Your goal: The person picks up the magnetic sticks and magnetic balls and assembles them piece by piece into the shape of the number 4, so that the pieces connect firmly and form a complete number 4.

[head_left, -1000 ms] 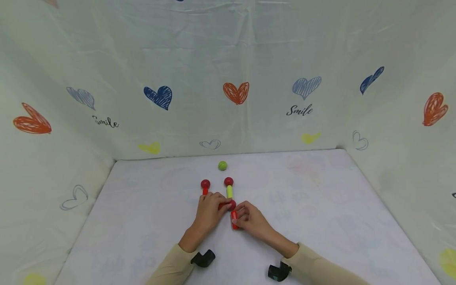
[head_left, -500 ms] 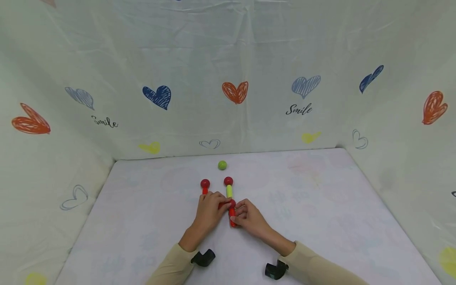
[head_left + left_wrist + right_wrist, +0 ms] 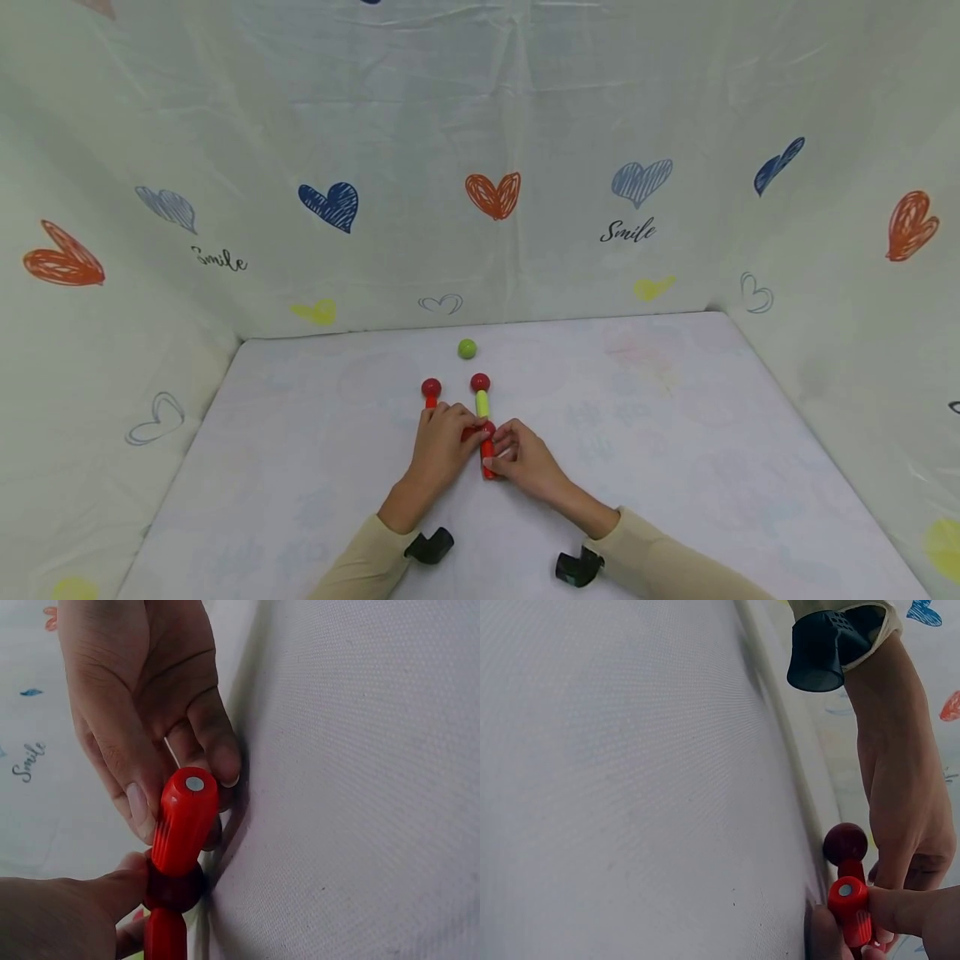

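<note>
My right hand (image 3: 531,462) pinches a red magnetic rod (image 3: 488,458) between thumb and fingers; its free end, with a silver magnet disc, faces the camera in the left wrist view. The rod's other end meets a dark red ball (image 3: 174,891). My left hand (image 3: 438,446) holds the joined piece at that ball, its thumb and fingertips against it, and partly covers another red rod (image 3: 166,937). A yellow-green rod (image 3: 482,404) runs from the held ball to a far red ball (image 3: 480,382). Left of it, a red ball (image 3: 431,388) tops a red rod (image 3: 431,403), partly hidden by my left hand.
A green ball (image 3: 467,348) lies alone near the back edge of the white-covered table (image 3: 637,433). A sheet with printed hearts (image 3: 495,196) hangs behind and at both sides. Black wrist cameras (image 3: 430,546) sit at both sleeves.
My right hand has moved slightly left and away from me, bringing the red rod from a small gap into line against the ball. My left hand stays in place.
</note>
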The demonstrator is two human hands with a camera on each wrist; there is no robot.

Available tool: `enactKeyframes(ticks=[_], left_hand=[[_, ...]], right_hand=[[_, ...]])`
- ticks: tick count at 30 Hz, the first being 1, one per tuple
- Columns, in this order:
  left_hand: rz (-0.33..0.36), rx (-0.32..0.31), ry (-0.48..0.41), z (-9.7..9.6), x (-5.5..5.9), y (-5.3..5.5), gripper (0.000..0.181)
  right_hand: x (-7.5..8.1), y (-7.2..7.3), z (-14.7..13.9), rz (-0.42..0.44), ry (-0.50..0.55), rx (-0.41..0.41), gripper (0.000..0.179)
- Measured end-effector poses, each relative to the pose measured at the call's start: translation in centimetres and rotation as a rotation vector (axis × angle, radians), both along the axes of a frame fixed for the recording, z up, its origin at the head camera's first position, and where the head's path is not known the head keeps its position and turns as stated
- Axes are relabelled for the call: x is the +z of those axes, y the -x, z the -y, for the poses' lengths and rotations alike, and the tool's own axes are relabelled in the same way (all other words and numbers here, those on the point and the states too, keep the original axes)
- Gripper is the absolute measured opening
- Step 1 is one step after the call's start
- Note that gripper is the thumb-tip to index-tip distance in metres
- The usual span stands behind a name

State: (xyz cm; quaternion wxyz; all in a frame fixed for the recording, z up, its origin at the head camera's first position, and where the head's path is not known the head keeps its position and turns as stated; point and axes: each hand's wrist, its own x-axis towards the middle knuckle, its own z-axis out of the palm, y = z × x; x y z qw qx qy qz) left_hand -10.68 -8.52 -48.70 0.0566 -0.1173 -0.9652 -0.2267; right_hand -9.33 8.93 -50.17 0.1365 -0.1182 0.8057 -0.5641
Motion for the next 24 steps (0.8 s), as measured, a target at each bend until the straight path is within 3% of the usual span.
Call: enactKeyframes(ticks=[13, 24], left_hand=[[0.002, 0.011, 0.021, -0.1, 0.0, 0.0, 0.027], [-0.01, -0.012, -0.01, 0.0, -0.1, 0.1, 0.026]], right_hand=[[0.1, 0.2, -0.1, -0.019, -0.039, -0.006, 0.031], [1.4, 2.7, -0.7, -0.023, -0.001, -0.083, 0.024]])
